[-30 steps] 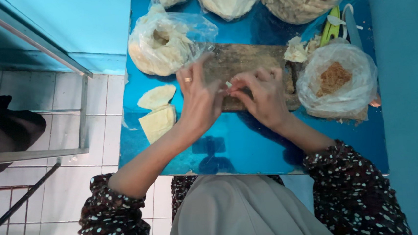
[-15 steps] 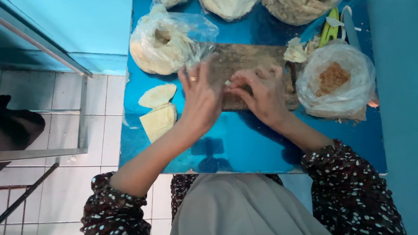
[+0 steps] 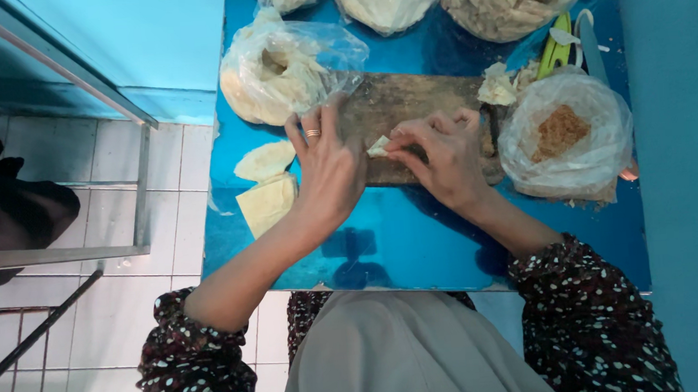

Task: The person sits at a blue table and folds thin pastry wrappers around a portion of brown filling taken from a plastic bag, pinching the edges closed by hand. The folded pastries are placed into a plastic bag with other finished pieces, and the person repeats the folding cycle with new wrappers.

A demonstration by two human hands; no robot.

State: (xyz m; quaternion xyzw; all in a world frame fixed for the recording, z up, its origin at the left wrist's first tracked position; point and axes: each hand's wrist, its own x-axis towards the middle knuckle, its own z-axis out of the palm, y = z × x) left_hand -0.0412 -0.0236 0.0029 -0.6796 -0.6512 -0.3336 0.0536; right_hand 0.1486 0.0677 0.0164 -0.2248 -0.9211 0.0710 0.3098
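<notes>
Hands are seen at work on a small pale wrapper point(image 3: 377, 146), which lies on the wooden board point(image 3: 408, 102) between them. The wrapper is pinched at its right end by the fingertips of the right hand point(image 3: 436, 153), whose fingers are curled over it, while the left hand point(image 3: 329, 169) is laid flat beside it with fingers pressed together, a ring showing on one. As a judgement, the piece is only partly folded or rolled, since one small corner alone shows between the hands; how much filling is inside cannot be told. Just left of the left hand, two flat pale pieces point(image 3: 266, 185) lie on the blue table point(image 3: 418, 240), off the board, and appear set aside, either finished or waiting. Nearer the body than both hands, a wide strip of bare table runs to the near edge, so room is left there for drawing the elbows back. To the right of the right hand, a bag of brown filling point(image 3: 562, 136) stands close, nearly touching the board's end, and little room is left on that side. Beyond the left hand, a clear bag of pale sheets point(image 3: 275, 70) overlaps the board's far corner. Farther still, more filled bags point(image 3: 499, 1) crowd the table's far edge, with a green-handled tool point(image 3: 555, 46) beside them.
</notes>
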